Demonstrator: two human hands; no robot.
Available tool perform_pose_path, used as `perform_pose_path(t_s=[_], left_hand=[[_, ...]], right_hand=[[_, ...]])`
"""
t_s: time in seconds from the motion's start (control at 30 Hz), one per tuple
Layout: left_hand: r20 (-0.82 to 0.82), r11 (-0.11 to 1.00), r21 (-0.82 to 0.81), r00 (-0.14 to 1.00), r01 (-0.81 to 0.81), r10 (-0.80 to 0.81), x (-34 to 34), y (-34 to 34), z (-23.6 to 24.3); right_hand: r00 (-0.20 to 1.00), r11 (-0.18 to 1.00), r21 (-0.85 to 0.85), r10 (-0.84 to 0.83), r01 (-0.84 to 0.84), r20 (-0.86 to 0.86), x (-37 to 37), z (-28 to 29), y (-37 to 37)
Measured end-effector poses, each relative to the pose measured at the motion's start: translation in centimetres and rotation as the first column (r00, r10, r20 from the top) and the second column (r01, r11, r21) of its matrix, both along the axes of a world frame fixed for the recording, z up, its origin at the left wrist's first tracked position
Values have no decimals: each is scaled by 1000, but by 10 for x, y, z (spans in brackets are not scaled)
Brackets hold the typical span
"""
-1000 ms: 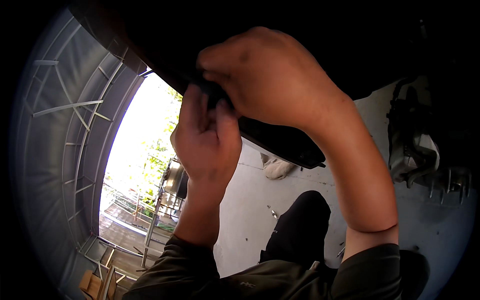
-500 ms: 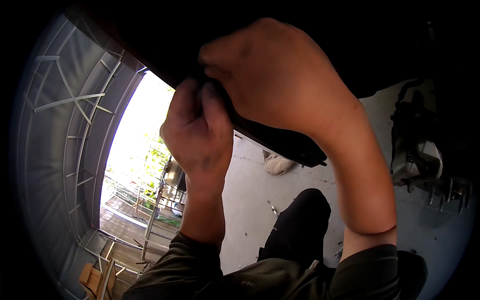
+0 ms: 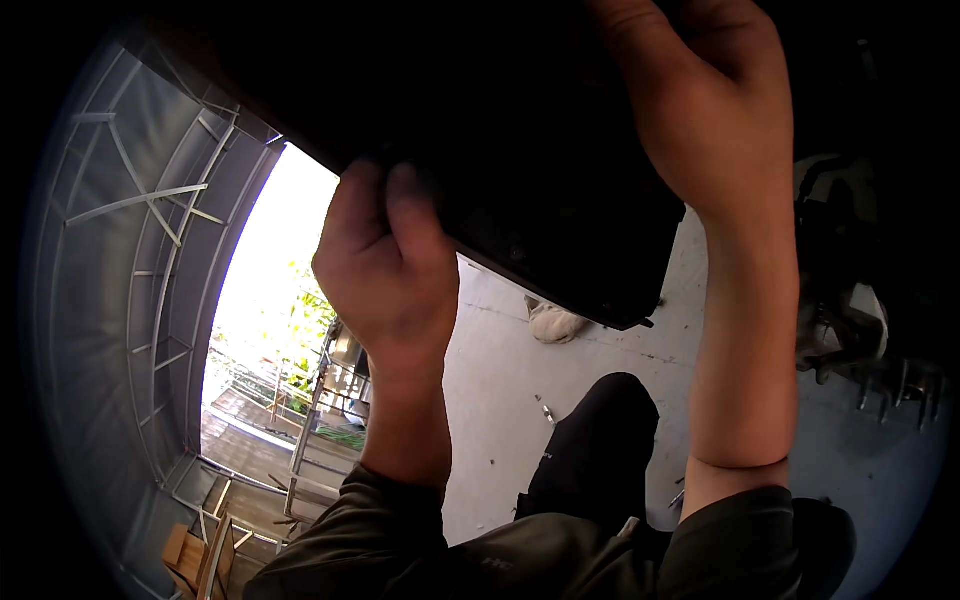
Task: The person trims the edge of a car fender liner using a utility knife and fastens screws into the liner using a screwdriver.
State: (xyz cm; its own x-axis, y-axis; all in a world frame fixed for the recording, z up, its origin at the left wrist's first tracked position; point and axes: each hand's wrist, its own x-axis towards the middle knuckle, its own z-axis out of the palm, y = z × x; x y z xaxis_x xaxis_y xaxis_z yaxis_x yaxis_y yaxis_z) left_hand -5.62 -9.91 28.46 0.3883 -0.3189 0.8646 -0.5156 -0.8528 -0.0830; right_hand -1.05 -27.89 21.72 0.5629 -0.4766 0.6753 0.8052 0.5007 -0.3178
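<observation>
A large black panel-like part (image 3: 540, 230) hangs overhead across the upper middle, its lower edge slanting down to the right. At that edge is my left hand (image 3: 385, 265), closed, with thumb and forefinger drawn together against the dark surface. Whatever lies between those fingertips is lost in shadow. Farther right and higher up, my right hand (image 3: 715, 110) has its fingers curled by the same dark part. Its fingertips run into the dark at the upper picture edge, so what they hold is hidden.
On the pale floor (image 3: 500, 400) beneath me lie a beige rounded object (image 3: 553, 322) and a small metallic piece (image 3: 547, 412). Dark metal machinery (image 3: 850, 330) stands at right. To the left are a grey framed wall (image 3: 120, 280), a bright opening, a metal rack and a wooden box (image 3: 187, 560).
My right hand has moved up and right, away from my left hand, uncovering more of the black part. The left hand stays at the edge, barely shifted.
</observation>
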Motion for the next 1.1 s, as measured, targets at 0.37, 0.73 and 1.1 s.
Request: perform_pose_path(t_s=[0.37,0.73,1.1], left_hand=[[-67,995,-80,995,67,-72,1,5,0],[-177,781,-82,762,619,-622,11,41,-7],[-287,962,-61,919,265,-272,-9,20,-5]], right_hand=[[862,812,294,452,-505,232,13,-7,57],[865,621,613,437,-488,245,6,6,87],[906,903,-151,-368,401,208,42,-42,44]])
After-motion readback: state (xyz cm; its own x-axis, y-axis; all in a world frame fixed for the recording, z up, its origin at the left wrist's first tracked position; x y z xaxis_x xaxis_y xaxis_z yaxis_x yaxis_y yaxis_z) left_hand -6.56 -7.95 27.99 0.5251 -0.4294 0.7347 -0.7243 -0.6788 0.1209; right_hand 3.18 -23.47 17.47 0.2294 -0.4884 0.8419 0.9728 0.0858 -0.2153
